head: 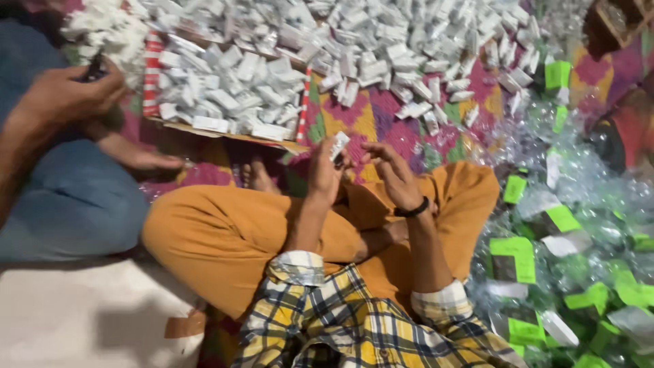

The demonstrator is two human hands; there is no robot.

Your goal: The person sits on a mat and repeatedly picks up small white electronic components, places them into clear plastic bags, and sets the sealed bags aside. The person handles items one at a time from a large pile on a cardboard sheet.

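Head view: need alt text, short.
Seated cross-legged in mustard trousers, a person's left hand holds a small white piece while the right hand hovers beside it. White pieces heaped ahead; clear-and-green packaging piled right.

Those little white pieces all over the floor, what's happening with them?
A person sitting cross-legged holds one small white piece in the left hand, with the right hand close beside it. A big heap of white pieces lies ahead, and clear packets with green cards pile up to the right. Another person's hand works nearby.
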